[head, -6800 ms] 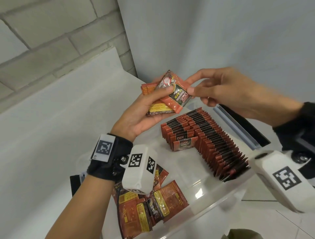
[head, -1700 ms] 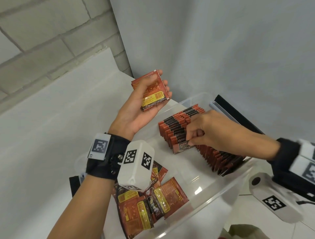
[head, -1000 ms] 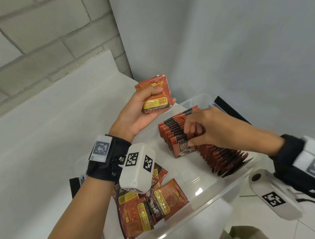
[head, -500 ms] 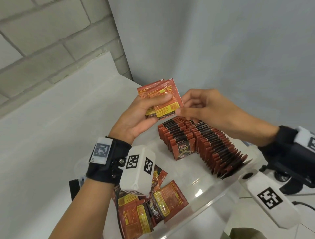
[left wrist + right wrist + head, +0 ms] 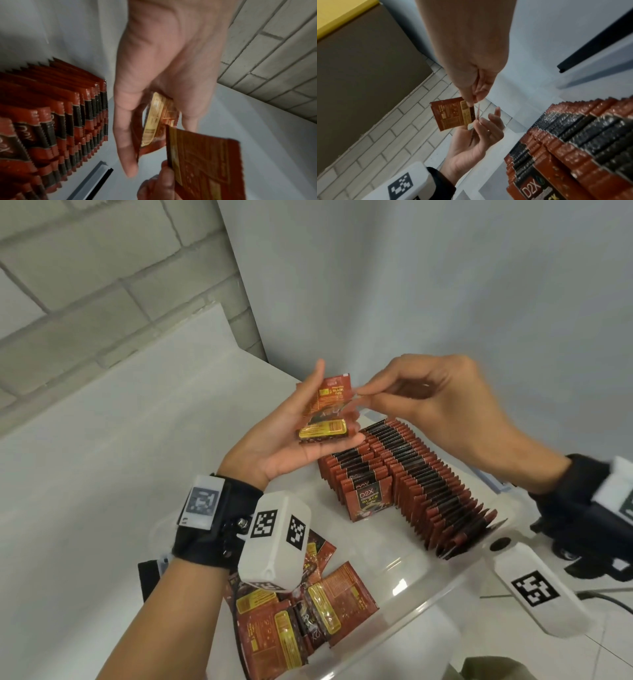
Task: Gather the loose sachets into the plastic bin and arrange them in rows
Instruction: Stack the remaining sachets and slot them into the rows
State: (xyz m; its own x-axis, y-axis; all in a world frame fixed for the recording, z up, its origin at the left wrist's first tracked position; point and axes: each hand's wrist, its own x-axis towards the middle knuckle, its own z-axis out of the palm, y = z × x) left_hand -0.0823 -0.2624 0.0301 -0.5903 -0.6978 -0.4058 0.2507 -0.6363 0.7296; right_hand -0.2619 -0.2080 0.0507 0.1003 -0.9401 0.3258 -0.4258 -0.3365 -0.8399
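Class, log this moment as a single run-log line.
left hand: holds small stack of red sachets | right hand: pinches top red sachet | clear plastic bin: two rows standing, loose pile at near end

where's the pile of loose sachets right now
In the head view the loose sachets lie flat in the near left corner of the plastic bin, just below the left wrist camera and nearer than the upright rows.

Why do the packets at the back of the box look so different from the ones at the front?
The rows of sachets stand on edge, packed tight; the loose sachets lie flat, overlapping at odd angles. The rows show mostly top edges; the loose ones show whole faces. Both sit inside the plastic bin and look the same kind.
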